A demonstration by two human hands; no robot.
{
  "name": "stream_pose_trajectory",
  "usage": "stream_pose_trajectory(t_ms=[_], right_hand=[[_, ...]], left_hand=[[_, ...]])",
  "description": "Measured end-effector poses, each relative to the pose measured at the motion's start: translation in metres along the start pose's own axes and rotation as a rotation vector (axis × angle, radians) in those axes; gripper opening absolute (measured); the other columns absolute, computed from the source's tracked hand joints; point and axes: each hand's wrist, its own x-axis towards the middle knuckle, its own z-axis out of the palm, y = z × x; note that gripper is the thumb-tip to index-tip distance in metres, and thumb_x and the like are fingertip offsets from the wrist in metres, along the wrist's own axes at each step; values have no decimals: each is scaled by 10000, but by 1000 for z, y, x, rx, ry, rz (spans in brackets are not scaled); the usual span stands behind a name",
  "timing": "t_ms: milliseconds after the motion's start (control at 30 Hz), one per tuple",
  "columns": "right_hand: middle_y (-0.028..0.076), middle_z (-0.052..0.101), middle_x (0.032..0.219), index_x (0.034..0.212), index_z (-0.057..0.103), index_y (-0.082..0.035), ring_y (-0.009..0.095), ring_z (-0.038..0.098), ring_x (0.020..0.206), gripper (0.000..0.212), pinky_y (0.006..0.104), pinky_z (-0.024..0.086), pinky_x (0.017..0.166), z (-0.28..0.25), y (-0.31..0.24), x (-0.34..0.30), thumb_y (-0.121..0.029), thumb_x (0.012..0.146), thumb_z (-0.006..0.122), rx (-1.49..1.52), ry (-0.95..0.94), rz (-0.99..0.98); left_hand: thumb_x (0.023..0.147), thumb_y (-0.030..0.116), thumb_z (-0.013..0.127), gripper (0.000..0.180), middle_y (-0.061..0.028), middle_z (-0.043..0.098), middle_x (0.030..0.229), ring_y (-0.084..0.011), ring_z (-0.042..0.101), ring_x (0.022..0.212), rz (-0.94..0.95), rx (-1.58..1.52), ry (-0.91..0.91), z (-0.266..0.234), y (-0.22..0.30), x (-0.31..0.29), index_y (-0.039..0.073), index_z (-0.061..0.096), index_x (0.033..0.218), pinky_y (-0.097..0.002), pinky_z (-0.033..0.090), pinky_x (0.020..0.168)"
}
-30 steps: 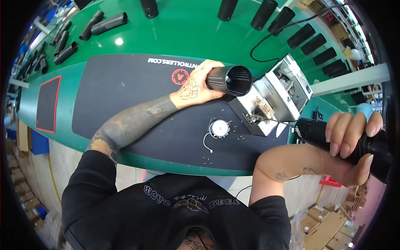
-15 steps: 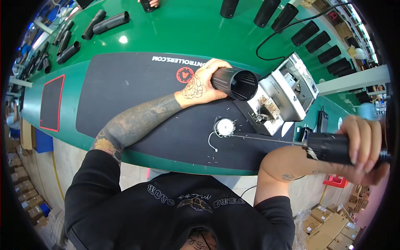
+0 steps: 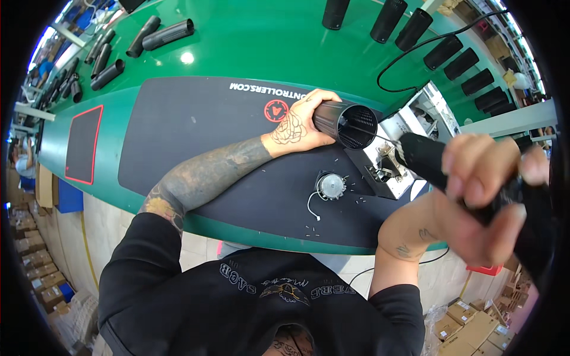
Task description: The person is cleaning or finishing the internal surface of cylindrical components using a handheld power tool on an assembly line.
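Note:
My left hand is wrapped round a black perforated tube, lying on its side with its open end toward the right. Closed round a black power screwdriver, my right hand points its long thin bit leftward into the tube's mouth. Whether the tip touches anything inside is hidden. Below the tube, a round silver motor with a white cable rests on the black mat, several small screws scattered about it.
Beside the tube stands a metal screw feeder, with a black cable curving behind. Several black tubes stand at the back right. More tubes lie at the back left. A small red-edged mat is far left.
The screwdriver has swung from the motor up to the tube, its bit now inside the opening. My left hand still grips the tube. A hand holding a tube at the far edge is gone.

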Motion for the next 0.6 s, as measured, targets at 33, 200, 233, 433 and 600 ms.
stream_pose_trajectory(t_ms=[33,200,233,433,600], right_hand=[[-1,540,744,1120,421,-86,128,507,589,337,305,392,624,0,7,0,-272,859,526,-2,33,-2],[25,513,735,1150,413,-59,142,484,584,305,302,379,619,-1,23,-7,-212,888,445,-3,142,-14],[29,513,735,1155,412,-55,142,486,586,307,302,380,620,0,23,-10,-206,889,444,0,157,-12],[36,514,740,1164,411,-51,144,493,597,311,303,384,618,-3,23,-5,-198,892,441,28,128,-57],[36,515,747,1174,408,-54,142,497,605,326,299,384,620,-4,19,-3,-211,890,446,9,63,-60]], left_hand=[[558,32,800,602,-60,591,1041,-215,588,919,0,-6,-4,0,2,0,83,547,1102,-313,473,831],[560,34,797,604,-62,590,1043,-217,588,916,0,-21,-10,0,3,1,83,543,1106,-317,473,832],[561,34,795,604,-63,590,1044,-218,588,916,-7,-21,-8,1,4,0,83,543,1107,-318,473,832],[561,33,791,604,-67,589,1052,-224,589,919,-4,-6,-8,-1,5,0,84,540,1108,-321,475,834],[560,32,789,604,-68,589,1058,-227,590,921,1,-19,-6,-3,3,1,85,540,1108,-320,475,835]])
